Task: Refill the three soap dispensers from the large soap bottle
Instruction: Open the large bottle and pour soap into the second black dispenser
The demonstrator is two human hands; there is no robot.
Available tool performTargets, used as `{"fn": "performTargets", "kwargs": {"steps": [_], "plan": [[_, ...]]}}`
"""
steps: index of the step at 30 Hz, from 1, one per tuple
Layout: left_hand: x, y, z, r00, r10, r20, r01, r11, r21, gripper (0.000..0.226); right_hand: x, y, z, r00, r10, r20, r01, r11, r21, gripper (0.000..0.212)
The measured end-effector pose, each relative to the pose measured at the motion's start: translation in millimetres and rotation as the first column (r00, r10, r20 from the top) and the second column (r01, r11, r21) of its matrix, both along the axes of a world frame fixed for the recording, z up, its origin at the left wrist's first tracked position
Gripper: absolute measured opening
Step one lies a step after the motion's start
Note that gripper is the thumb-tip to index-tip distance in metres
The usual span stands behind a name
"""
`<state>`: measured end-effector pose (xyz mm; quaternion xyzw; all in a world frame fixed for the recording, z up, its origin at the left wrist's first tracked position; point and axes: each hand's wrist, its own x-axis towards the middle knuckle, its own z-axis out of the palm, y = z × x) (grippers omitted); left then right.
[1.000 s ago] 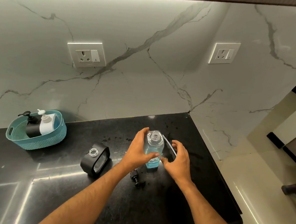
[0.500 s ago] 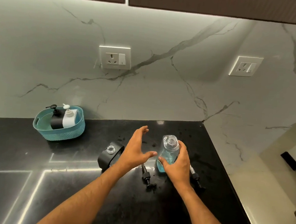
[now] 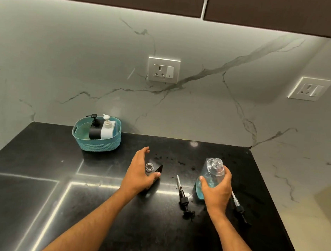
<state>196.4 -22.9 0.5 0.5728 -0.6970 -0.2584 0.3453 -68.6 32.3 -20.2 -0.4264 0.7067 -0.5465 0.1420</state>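
Counter (image 3: 51, 205) holds four dispensers, two loose pumps, one basket (image 3: 96, 143).

I see a black countertop (image 3: 31, 203) carrying a teal basket (image 3: 96, 139), a black dispenser (image 3: 155, 172) (cap off), a clear bottle (image 3: 209, 176) and two loose pumps (image 3: 183, 201) (image 3: 239, 209).
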Motion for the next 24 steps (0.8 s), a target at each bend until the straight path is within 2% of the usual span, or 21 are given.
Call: {"fn": "performTargets", "kwargs": {"steps": [12, 24], "plan": [[12, 14, -26, 0.999, 0.044, -0.001, -0.043, 0.983, 0.181, 0.102, 6, -1, 1, 1.0, 0.007, -0.03, -0.008, 1.0, -0.023, 0.087], [-3, 19, -30, 0.999, 0.001, -0.047, 0.01, 0.973, 0.229, 0.129, 9, 1, -1, 0.998, 0.0, -0.056, -0.001, 1.0, -0.016, 0.091]]}}
